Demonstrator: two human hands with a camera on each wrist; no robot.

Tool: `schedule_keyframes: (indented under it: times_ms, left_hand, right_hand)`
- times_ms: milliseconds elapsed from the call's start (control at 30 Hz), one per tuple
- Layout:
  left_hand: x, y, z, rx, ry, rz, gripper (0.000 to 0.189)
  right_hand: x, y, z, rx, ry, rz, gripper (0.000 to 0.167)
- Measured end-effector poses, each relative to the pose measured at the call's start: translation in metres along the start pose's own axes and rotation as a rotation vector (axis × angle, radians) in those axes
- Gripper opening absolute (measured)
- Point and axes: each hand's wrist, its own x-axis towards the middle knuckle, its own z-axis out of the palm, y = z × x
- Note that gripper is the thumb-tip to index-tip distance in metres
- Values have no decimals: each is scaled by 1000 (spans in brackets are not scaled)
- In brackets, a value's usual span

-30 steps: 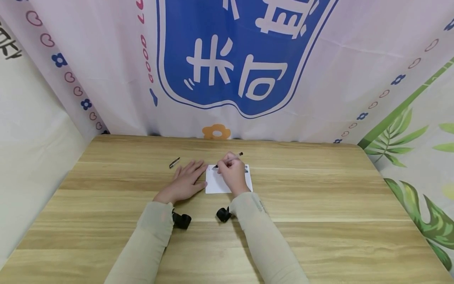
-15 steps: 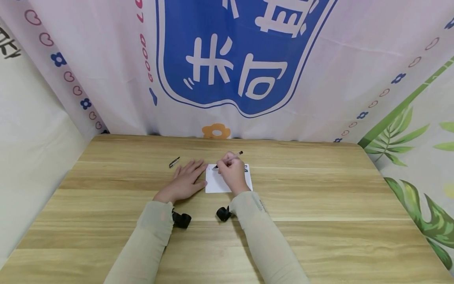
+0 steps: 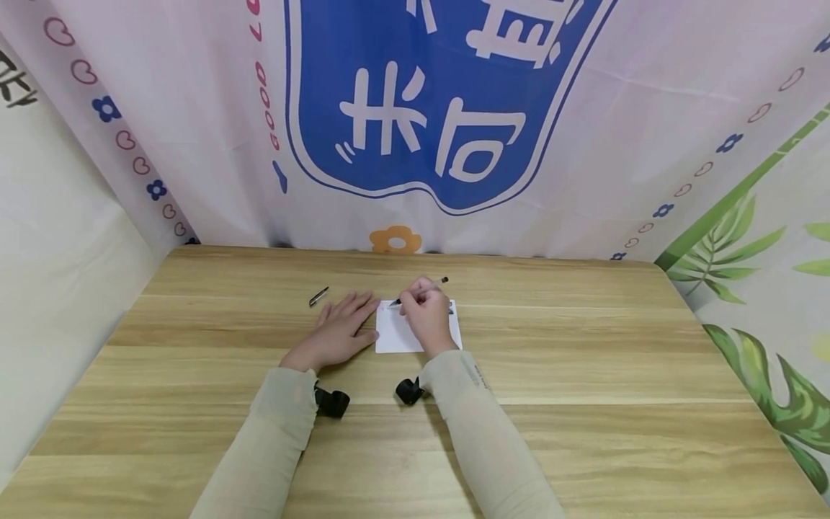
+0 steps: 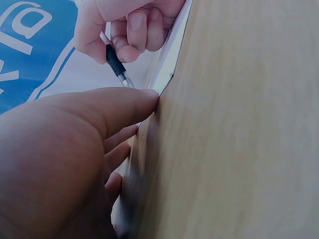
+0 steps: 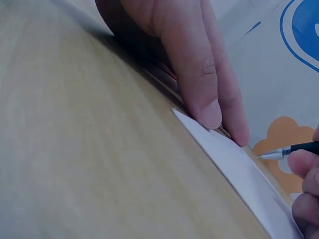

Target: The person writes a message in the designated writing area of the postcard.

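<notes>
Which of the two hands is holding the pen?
The right hand: it pinches the pen over the white card, while the left hand rests at the card's edge.

High above the white card [image 3: 397, 336], the head view faces forward-down; both wrist views (tilted) share it, low and close.

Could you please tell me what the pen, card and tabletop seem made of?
Pen: likely plastic, with a dull black grip and shiny, probably metal tip. Card: probably paper stock, matte white and thin-edged. Tabletop: wood or laminate, smooth-looking, with streaky grain.
</notes>
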Motion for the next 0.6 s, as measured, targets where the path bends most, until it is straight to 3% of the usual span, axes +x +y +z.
schedule_keyframes:
  times_ms: [600]
  left_hand:
    - [-1,1,0,-8,9,2,62]
  right_hand:
    - [0,-1,0,-35,10,-30,19]
